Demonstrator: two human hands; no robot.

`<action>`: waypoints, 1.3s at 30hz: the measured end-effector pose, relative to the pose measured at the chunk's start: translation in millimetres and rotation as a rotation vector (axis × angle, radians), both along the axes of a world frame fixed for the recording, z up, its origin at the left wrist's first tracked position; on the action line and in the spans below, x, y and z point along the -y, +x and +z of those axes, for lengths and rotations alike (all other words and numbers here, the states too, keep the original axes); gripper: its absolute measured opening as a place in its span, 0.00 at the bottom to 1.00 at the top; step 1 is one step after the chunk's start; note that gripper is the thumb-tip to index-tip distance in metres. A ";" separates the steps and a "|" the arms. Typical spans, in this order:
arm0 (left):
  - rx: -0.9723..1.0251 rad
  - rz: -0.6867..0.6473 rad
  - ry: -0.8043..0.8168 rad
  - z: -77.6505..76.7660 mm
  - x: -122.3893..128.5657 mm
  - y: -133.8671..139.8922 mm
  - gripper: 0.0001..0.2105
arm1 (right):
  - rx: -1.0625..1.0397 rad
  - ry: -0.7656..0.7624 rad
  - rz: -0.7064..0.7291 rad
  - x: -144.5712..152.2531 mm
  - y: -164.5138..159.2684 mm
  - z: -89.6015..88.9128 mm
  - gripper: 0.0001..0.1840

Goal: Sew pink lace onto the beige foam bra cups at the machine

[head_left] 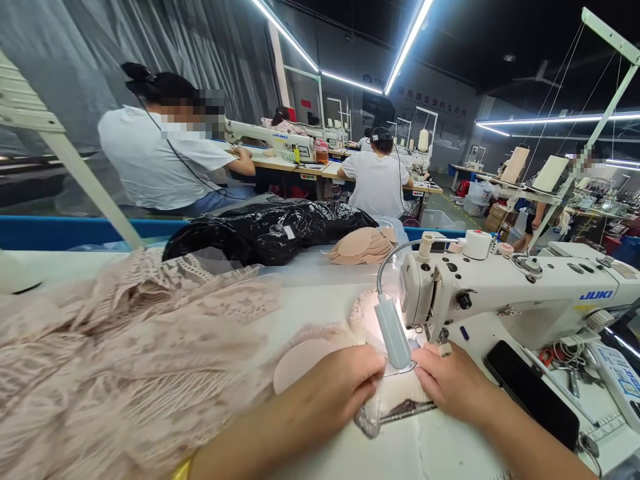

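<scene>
Beige lace fabric with a smooth, rounded pad (pixel 303 360) lies under and beside the needle area of a white JUKI sewing machine (pixel 530 293). My left hand (pixel 356 379) is closed, its fingers curled on the edge of the lace fabric (pixel 364 312) left of the needle. On the other side, my right hand (pixel 447 379) is closed too, thumb and fingers pressed together at the fabric close to the presser foot. A grey gooseneck lamp (pixel 393 333) shines between the hands and hides part of the stitching spot. Fingertips of both hands are partly hidden.
Heaped lace fabric (pixel 125 360) covers the table's left side. Behind are a black plastic bag (pixel 270 233) and stacked beige pads (pixel 361 245). A black phone (pixel 533 393), scissors (pixel 547 355) and a blue-white box (pixel 620 380) lie right. Several people sit at machines beyond.
</scene>
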State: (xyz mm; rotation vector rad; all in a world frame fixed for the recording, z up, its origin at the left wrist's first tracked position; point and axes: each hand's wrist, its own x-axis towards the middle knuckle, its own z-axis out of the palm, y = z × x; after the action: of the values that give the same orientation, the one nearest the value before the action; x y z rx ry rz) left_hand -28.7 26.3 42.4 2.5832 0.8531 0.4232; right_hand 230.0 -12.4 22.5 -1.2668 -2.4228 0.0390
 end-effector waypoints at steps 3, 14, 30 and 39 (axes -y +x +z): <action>0.129 -0.074 0.058 -3.2 -0.8 11.6 0.09 | 0.007 0.006 0.003 -0.4 0.3 0.5 0.12; 0.414 -0.149 0.190 -14.3 0.0 33.7 0.13 | -0.008 0.016 0.018 -0.6 2.1 -2.5 0.12; 0.286 -0.149 0.307 -0.9 3.7 26.6 0.15 | 0.028 -0.102 -0.009 -1.0 0.8 3.8 0.13; 0.249 -0.065 0.254 -32.7 -10.1 23.2 0.09 | 0.018 -0.077 -0.014 -1.1 3.4 -2.1 0.14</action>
State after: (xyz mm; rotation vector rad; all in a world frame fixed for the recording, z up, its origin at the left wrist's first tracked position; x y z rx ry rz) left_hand -5.6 36.4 9.6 2.6978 0.6625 0.8632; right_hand 233.3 -11.3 20.4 -1.3228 -2.4496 0.1189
